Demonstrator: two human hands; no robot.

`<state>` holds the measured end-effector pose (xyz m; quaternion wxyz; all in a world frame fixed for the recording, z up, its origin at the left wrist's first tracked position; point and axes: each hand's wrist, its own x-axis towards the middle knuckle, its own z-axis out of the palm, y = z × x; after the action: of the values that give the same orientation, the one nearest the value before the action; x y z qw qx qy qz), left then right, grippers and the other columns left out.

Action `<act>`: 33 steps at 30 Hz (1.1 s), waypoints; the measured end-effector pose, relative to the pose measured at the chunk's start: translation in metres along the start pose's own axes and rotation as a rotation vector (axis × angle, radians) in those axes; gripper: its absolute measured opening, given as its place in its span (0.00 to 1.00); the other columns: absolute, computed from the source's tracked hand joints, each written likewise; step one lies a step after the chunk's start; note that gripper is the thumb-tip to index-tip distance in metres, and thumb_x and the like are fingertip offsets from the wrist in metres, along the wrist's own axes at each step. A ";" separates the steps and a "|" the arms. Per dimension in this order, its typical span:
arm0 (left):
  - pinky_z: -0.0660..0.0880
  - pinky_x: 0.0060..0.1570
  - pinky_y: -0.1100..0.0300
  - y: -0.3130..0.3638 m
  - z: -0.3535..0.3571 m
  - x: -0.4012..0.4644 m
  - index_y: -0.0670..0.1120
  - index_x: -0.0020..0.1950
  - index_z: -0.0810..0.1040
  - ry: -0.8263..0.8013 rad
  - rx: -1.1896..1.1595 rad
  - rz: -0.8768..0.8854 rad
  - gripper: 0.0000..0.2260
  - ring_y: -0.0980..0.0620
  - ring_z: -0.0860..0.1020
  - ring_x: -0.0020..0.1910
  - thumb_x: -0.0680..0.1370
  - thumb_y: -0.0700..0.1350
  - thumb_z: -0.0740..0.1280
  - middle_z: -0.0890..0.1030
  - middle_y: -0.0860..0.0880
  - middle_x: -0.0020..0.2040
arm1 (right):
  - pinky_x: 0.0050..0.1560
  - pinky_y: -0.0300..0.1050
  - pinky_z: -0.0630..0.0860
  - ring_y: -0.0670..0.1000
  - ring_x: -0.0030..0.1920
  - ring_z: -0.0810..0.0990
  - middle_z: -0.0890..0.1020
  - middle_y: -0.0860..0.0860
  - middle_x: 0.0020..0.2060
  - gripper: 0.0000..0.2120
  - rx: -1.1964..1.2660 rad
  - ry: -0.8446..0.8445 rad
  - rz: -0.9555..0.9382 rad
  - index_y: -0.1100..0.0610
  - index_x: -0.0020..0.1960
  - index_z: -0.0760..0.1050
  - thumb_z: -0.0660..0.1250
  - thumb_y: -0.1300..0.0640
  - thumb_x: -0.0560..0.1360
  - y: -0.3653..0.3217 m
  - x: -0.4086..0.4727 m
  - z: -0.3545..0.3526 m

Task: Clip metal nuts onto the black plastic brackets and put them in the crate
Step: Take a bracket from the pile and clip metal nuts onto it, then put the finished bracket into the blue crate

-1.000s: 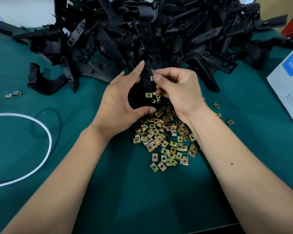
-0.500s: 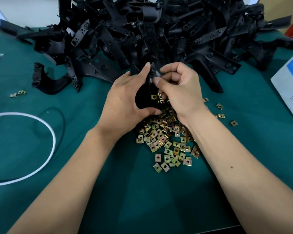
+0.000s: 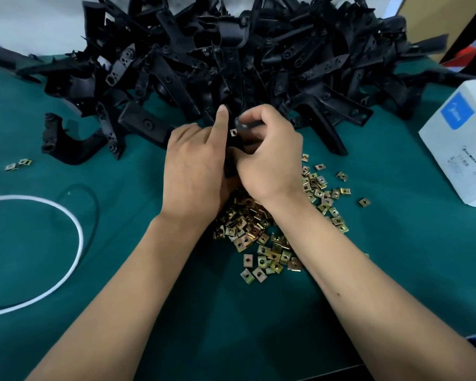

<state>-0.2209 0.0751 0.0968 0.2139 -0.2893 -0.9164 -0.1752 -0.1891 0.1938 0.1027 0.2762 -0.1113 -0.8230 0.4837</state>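
Observation:
Both hands hold one black plastic bracket (image 3: pixel 232 149) upright in front of me. My left hand (image 3: pixel 195 166) grips its left side with the forefinger stretched up along it. My right hand (image 3: pixel 270 158) curls round its right side and top. A brass-coloured metal nut (image 3: pixel 233 132) sits clipped on the bracket between my fingers. A heap of loose metal nuts (image 3: pixel 261 237) lies on the green table under my wrists. A big pile of black brackets (image 3: pixel 231 56) fills the back of the table. No crate is in view.
A white box (image 3: pixel 456 144) stands at the right edge. A white cord loop (image 3: pixel 74 229) lies at the left, with two stray nuts (image 3: pixel 18 165) above it. A lone black bracket (image 3: pixel 66 147) lies left of the pile. The green table (image 3: pixel 231 325) ends at the bottom right.
My hands have closed in round the bracket and lifted it slightly. My right hand has turned further over its top, and the nut now shows higher between my fingers.

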 end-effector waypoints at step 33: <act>0.76 0.59 0.47 0.424 0.138 -0.143 0.45 0.61 0.81 -0.941 -0.316 1.029 0.13 0.41 0.77 0.61 0.79 0.48 0.71 0.77 0.45 0.60 | 0.45 0.47 0.75 0.61 0.50 0.84 0.84 0.62 0.49 0.23 -0.327 0.573 1.513 0.64 0.62 0.79 0.77 0.53 0.73 0.310 -0.368 -0.390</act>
<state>0.1016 0.3985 -0.0064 -0.1930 -0.7573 -0.6227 -0.0396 0.3073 0.4716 -0.1428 0.0555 -0.7934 -0.4833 0.3659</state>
